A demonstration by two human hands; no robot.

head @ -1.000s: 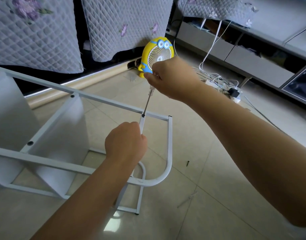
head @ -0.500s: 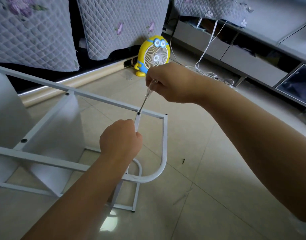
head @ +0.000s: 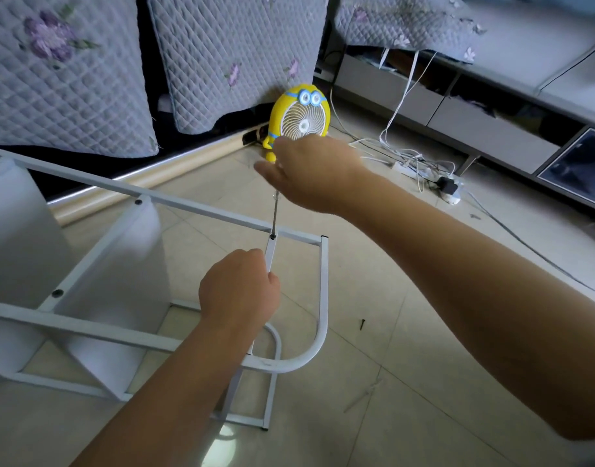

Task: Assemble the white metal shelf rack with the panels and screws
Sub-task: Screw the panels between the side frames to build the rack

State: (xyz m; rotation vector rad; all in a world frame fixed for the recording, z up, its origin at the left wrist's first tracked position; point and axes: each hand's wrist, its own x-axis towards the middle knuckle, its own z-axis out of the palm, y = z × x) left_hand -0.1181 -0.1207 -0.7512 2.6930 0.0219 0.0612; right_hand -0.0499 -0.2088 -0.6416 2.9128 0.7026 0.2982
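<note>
Head view — left fingers clench rack bar, right fingers grip screwdriver.

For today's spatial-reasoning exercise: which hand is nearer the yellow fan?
Right. The right hand holds the screwdriver just before the yellow fan; the left hand grips the rack bar nearer the camera.

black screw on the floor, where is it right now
In the head view the black screw lies loose on the floor tiles, just right of the rack's curved white tube, not touching it.
</note>
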